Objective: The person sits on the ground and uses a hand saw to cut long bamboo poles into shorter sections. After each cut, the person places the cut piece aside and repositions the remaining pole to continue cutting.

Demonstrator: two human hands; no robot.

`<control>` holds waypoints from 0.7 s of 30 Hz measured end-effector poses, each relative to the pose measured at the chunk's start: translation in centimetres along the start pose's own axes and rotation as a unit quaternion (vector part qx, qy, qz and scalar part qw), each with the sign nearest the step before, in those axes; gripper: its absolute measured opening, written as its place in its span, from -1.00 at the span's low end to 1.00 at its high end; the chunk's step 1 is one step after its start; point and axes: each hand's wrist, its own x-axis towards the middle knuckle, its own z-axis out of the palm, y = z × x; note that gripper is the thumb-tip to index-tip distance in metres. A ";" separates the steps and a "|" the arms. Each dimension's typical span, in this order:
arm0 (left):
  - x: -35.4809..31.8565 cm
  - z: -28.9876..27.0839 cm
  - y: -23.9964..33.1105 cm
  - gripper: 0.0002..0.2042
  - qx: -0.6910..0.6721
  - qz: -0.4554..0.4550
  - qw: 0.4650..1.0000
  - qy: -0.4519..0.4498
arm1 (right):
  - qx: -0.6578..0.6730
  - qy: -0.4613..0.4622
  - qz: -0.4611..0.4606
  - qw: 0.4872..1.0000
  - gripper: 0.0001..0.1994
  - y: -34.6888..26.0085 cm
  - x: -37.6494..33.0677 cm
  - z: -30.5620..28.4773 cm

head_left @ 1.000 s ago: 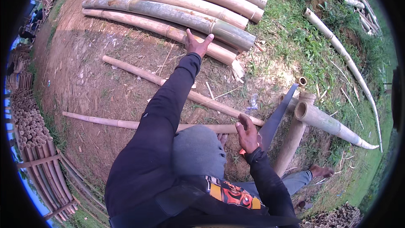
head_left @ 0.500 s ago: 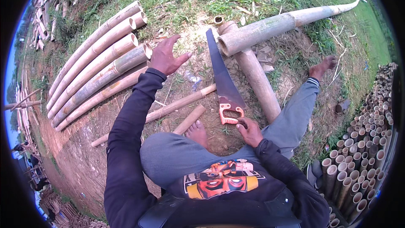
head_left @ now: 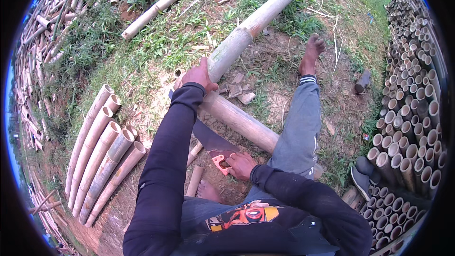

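Note:
My left hand (head_left: pixel 199 77) is closed over the near end of a long, thick bamboo pole (head_left: pixel 232 52). That pole points away to the upper right, its near end above another bamboo piece (head_left: pixel 239 121) lying crosswise, which reaches toward my right leg. With its fingers curled at the orange-and-white handle, my right hand (head_left: pixel 241 166) holds a handsaw (head_left: pixel 212 138). The dark blade slants up and left on the near side of the crosswise piece. My left forearm hides part of the blade and its tip.
Cut bamboo lengths (head_left: pixel 106 149) lie side by side at the left. A short bamboo piece (head_left: pixel 195 180) is by my left foot (head_left: pixel 207 191). Stacked bamboo tubes (head_left: pixel 407 156) fill the right side. Another pole (head_left: pixel 166 4) and a bamboo heap (head_left: pixel 42 52) lie farther off.
My left hand has moved from beside the cut lengths onto the pole's end. My right hand has taken hold of the saw handle. The view has turned rightward.

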 end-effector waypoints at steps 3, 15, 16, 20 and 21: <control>-1.0 -1.1 -0.6 0.18 0.004 0.020 1.000 0.010 | 0.008 0.003 0.016 1.000 -0.63 0.9 -0.1 -0.8; -32.3 -4.0 -20.0 0.03 0.129 -0.021 0.975 0.182 | 0.518 0.261 0.105 0.808 -0.46 2.3 6.7 -11.2; -37.0 -3.4 -22.7 0.02 0.130 0.004 0.964 0.231 | 0.587 0.254 0.116 0.760 -0.30 3.1 8.4 -13.9; -56.4 -2.7 -33.1 -0.02 0.217 -0.136 0.936 0.242 | 0.822 0.267 0.093 0.494 0.28 2.2 14.5 -21.6; -61.4 -2.6 -35.1 -0.01 0.269 -0.170 0.913 0.254 | 0.842 0.231 0.040 0.486 0.27 0.3 15.1 -21.7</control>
